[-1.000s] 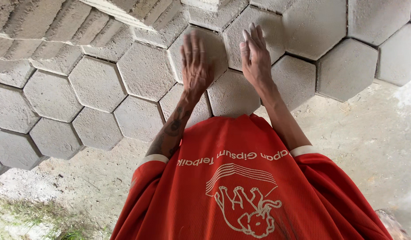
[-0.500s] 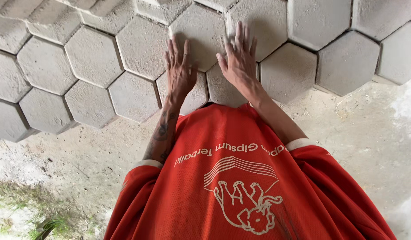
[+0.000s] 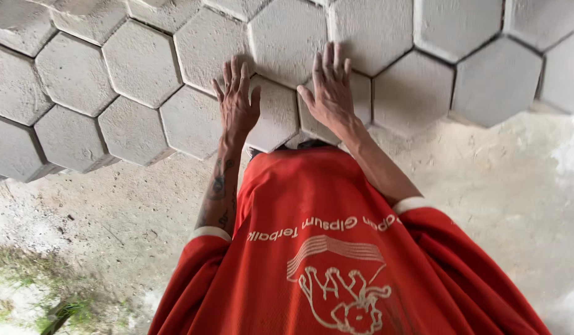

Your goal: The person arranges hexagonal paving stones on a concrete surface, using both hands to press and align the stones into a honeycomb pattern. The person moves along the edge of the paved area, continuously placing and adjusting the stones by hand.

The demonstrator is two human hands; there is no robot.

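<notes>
Grey hexagonal concrete pavers (image 3: 141, 62) lie fitted together like a honeycomb on the ground before me. My left hand (image 3: 237, 102) lies flat, fingers spread, on the edge paver (image 3: 275, 118) at the front of the laid field. My right hand (image 3: 329, 90) presses flat on the neighbouring edge paver (image 3: 360, 99), with its fingertips reaching the paver behind (image 3: 287, 37). Neither hand holds anything. My red shirt (image 3: 336, 260) with a white print fills the lower part of the view.
Bare sandy concrete ground (image 3: 498, 186) runs along the front edge of the pavers. A patch of grass and dirt (image 3: 45, 291) sits at the lower left. More pavers (image 3: 495, 84) extend to the right and far side.
Both hands stay flat on the pavers but have shifted slightly left and nearer to me. The view has tilted, so more bare ground shows in front.
</notes>
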